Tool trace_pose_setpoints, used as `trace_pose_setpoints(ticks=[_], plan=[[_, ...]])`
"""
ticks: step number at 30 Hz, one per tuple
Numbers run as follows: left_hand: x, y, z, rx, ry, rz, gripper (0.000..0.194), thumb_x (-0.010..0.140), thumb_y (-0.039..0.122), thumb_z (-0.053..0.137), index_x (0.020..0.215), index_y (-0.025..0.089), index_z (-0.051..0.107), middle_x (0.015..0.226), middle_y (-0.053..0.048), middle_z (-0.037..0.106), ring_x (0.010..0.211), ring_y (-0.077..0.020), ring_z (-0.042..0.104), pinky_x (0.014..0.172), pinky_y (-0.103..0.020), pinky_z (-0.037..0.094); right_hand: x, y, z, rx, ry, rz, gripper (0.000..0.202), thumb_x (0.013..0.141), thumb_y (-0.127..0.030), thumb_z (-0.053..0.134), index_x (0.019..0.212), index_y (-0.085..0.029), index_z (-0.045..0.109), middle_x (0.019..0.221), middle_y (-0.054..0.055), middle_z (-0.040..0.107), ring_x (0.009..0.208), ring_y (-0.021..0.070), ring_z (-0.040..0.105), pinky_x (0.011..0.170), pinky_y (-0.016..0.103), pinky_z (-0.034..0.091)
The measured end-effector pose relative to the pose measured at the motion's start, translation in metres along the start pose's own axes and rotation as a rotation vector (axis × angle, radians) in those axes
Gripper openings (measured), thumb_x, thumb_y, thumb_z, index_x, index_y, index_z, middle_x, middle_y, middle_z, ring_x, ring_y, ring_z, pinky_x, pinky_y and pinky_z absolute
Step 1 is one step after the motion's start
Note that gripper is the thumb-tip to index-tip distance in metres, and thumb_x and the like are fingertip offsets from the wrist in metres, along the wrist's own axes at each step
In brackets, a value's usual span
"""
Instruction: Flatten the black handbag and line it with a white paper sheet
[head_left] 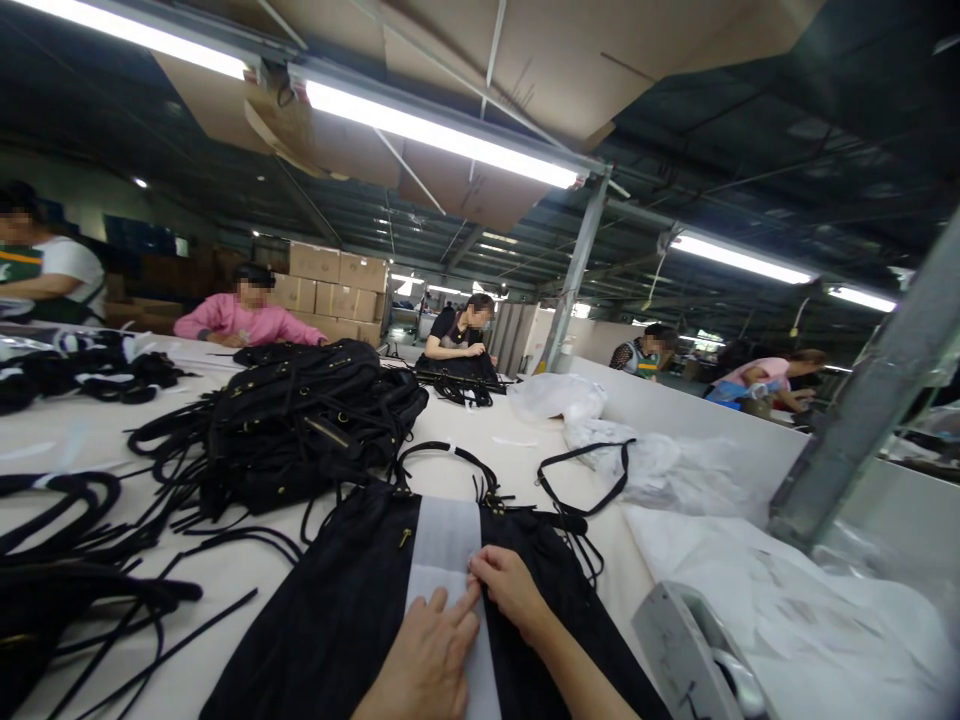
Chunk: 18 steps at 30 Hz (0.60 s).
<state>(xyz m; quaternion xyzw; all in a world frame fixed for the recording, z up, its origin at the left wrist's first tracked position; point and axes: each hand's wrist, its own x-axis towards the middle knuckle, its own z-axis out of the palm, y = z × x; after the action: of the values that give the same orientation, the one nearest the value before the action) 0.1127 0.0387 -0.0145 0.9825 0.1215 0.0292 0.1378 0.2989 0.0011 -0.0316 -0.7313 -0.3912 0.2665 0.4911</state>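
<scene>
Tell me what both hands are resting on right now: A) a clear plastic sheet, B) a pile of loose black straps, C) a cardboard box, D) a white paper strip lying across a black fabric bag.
D: the left hand and right hand press on the white paper strip laid over the black fabric bag.

- Black bag [330, 610]: lies flat on the table, handles toward 12 o'clock.
- White paper strip [442, 560]: runs lengthwise down the bag's middle, flat, from 12 to 6 o'clock.
</scene>
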Motion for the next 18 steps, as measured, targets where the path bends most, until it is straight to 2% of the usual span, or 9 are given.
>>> trace_pose_setpoints(ticks=[3,7,10,13,18], plan=[[0.007,-0.003,0.005,-0.016,-0.028,0.001,0.066,0.082,0.017,0.043,0.147,0.014,0.033,0.157,-0.007,0.03,0.141,-0.0355,0.026,0.117,-0.056,0.023,-0.001,0.006,0.0,-0.012,-0.004,-0.052,0.024,0.077,-0.039,0.052,0.069,-0.017,0.057,0.065,0.001,0.065,0.052,0.0109,0.048,0.051,0.023,0.035],[0.012,-0.004,0.013,-0.016,-0.029,-0.016,0.065,0.083,0.019,0.045,0.146,0.012,0.034,0.154,-0.009,0.035,0.141,-0.0368,0.026,0.117,-0.057,0.024,-0.006,0.007,0.0,-0.064,0.033,-0.161,0.029,0.082,-0.044,0.05,0.072,-0.018,0.059,0.066,0.001,0.065,0.062,0.0152,0.056,0.063,0.026,0.043],[0.013,-0.008,0.022,0.006,-0.014,-0.009,0.065,0.084,0.02,0.045,0.148,0.015,0.032,0.155,-0.008,0.035,0.142,-0.0363,0.025,0.117,-0.057,0.024,-0.009,0.006,0.001,-0.133,0.106,-0.269,0.028,0.083,-0.044,0.05,0.073,-0.02,0.062,0.073,0.002,0.062,0.07,0.0171,0.056,0.068,0.028,0.042],[0.014,-0.013,0.032,0.018,0.017,0.001,0.065,0.084,0.021,0.045,0.148,0.018,0.032,0.154,-0.008,0.036,0.142,-0.0365,0.024,0.116,-0.058,0.025,-0.007,0.007,0.001,-0.202,0.169,-0.342,0.022,0.08,-0.038,0.053,0.07,-0.021,0.062,0.082,0.003,0.059,0.07,0.0167,0.053,0.068,0.029,0.04],[0.016,-0.019,0.039,-0.003,0.057,0.032,0.066,0.083,0.024,0.049,0.147,0.018,0.034,0.153,-0.008,0.038,0.14,-0.038,0.028,0.114,-0.06,0.029,0.01,0.014,0.001,-0.281,0.32,-0.299,0.01,0.074,-0.027,0.058,0.081,-0.021,0.055,0.076,0.0,0.054,0.063,0.0166,0.05,0.068,0.031,0.04]])
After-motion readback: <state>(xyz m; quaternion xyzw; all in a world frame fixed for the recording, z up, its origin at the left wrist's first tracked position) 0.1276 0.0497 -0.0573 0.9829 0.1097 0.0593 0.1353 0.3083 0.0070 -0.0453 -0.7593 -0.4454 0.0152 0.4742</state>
